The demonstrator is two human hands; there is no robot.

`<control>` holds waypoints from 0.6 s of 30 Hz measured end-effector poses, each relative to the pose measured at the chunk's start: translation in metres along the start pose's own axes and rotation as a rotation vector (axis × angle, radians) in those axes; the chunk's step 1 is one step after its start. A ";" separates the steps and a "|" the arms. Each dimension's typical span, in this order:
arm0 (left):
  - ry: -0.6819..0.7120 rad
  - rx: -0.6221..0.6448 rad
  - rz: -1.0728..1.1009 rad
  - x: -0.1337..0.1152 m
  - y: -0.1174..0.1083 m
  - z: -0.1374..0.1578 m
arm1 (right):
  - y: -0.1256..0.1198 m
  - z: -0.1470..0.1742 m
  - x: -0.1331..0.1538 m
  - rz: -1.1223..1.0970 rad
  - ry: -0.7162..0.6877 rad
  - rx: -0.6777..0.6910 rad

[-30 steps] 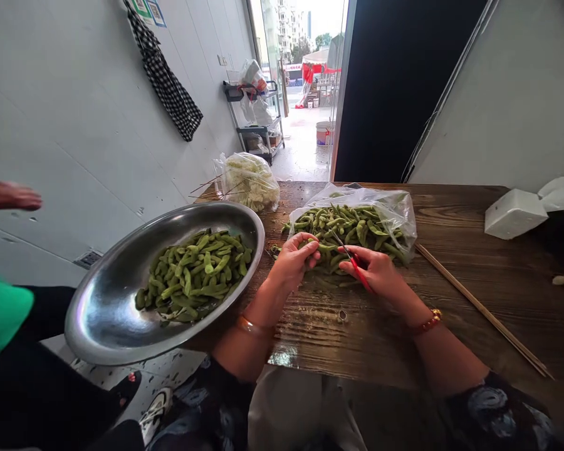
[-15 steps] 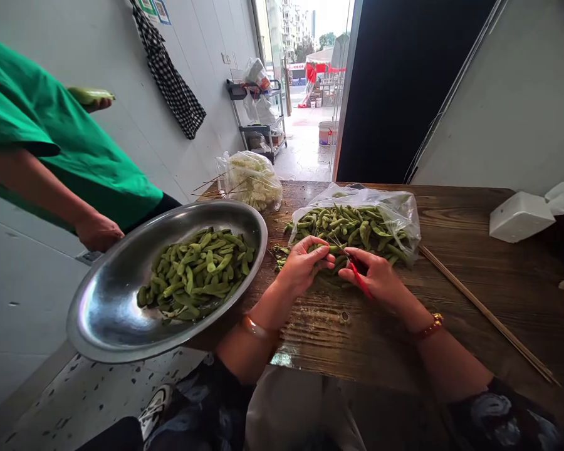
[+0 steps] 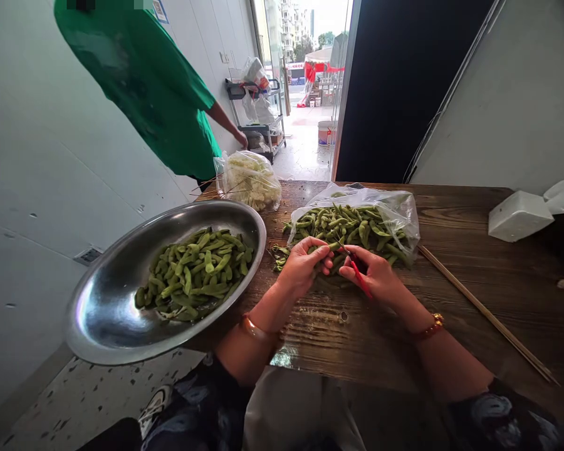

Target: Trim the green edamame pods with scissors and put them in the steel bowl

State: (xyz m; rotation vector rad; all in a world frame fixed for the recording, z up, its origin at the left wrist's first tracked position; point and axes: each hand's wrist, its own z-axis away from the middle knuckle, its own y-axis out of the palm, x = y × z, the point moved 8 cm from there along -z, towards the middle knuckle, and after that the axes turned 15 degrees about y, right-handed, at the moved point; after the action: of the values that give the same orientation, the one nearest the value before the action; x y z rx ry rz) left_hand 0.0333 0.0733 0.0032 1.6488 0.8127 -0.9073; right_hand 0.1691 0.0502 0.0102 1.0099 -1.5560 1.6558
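Observation:
Between the fingers and thumb of my left hand (image 3: 305, 266) is a green edamame pod (image 3: 334, 246), its end pointing right. My right hand (image 3: 373, 272) is closed round red-handled scissors (image 3: 358, 275), whose blades meet the tip of that pod. Just beyond both hands, a clear plastic bag (image 3: 399, 216) lies opened out with a heap of edamame pods (image 3: 348, 222) in and in front of it. To the left, a wide steel basin (image 3: 106, 313) holds a pile of edamame pods (image 3: 197, 272).
A bag of cauliflower (image 3: 251, 181) sits at the table's far left corner. Thin wooden skewers (image 3: 489, 313) lie on the right, with a white tissue box (image 3: 521, 216) behind. A person in a green shirt (image 3: 150, 88) stands beyond the basin, near a trolley (image 3: 258, 119).
The person in green has moved away along the wall, one arm now reaching towards the trolley. In my hands, the scissor blades have come onto the pod's tip.

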 end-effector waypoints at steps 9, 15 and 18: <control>0.016 0.045 -0.049 -0.002 0.003 0.001 | -0.004 0.002 0.005 0.071 -0.041 -0.075; 0.014 0.038 -0.070 -0.003 0.002 0.001 | -0.006 0.003 0.006 0.096 -0.045 -0.101; 0.018 0.020 -0.096 -0.004 0.001 0.001 | -0.006 0.003 0.005 0.112 -0.043 -0.103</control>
State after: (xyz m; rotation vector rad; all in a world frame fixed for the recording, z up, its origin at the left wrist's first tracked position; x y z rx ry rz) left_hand 0.0318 0.0724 0.0068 1.6482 0.9037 -0.9713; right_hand 0.1720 0.0478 0.0180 0.9252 -1.7363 1.6194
